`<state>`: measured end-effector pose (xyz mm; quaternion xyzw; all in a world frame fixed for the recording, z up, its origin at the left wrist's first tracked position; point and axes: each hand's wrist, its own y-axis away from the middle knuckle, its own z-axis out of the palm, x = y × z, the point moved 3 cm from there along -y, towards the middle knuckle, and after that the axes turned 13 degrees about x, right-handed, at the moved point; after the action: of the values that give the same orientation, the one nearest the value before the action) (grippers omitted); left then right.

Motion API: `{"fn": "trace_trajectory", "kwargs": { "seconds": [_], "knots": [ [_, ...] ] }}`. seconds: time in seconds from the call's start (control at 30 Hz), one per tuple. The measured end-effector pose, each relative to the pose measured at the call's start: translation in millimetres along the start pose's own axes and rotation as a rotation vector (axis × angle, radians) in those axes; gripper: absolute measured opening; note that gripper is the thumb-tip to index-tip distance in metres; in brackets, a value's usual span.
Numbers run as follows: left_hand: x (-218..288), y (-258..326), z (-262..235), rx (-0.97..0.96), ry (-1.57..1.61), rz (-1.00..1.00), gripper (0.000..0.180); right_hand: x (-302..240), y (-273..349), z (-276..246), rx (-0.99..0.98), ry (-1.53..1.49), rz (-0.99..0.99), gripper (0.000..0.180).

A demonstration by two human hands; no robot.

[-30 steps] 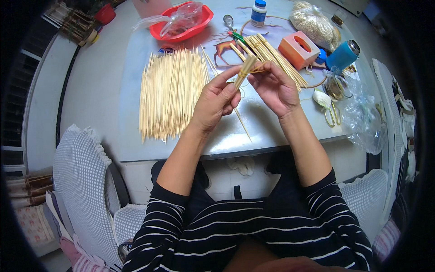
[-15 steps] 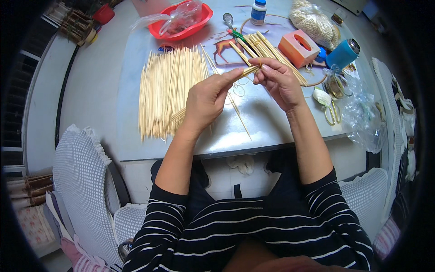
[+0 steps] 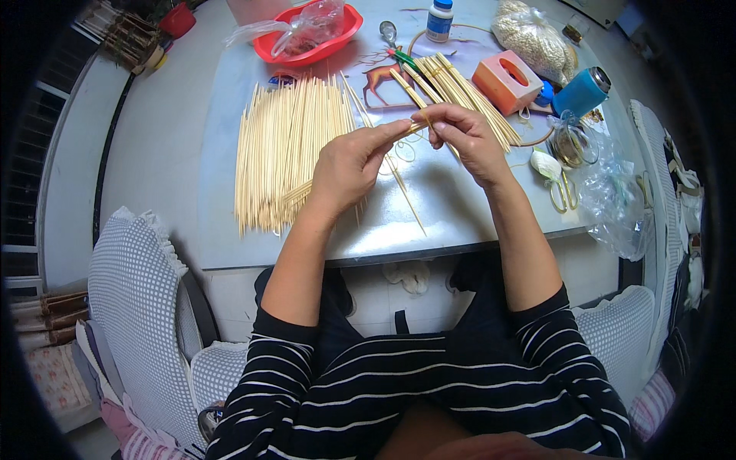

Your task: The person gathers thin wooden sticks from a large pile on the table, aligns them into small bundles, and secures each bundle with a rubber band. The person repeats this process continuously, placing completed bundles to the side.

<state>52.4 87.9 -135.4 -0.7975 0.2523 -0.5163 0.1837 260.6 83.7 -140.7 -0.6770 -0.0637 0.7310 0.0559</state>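
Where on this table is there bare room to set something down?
Bare table lies left of the loose sticks, and along the front edge below both hands. The far right is crowded: orange box, blue bottle, plastic bags.

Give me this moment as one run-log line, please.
left hand: pinching stick | right hand: gripping same stick | stick pile: beside left hand on table

Your left hand and right hand pinch a few thin sticks between them above the table, beside the big stick pile.
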Motion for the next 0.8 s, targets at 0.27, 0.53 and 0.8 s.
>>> {"fn": "trace_trajectory", "kwargs": {
  "seconds": [0.27, 0.53, 0.8],
  "knots": [
    [3, 1, 1, -0.151, -0.036, -0.024, 0.034, -6, 2, 7, -0.018, 0.042, 0.037, 0.04],
    [-7, 7, 9, -0.232, 0.48, -0.483, 0.036, -7, 2, 6, 0.049, -0.035, -0.002, 0.037],
    [6, 7, 3, -0.335, 0.7, -0.78, 0.042, -7, 2, 7, 0.061, 0.119, -0.17, 0.041]
  ]
}}
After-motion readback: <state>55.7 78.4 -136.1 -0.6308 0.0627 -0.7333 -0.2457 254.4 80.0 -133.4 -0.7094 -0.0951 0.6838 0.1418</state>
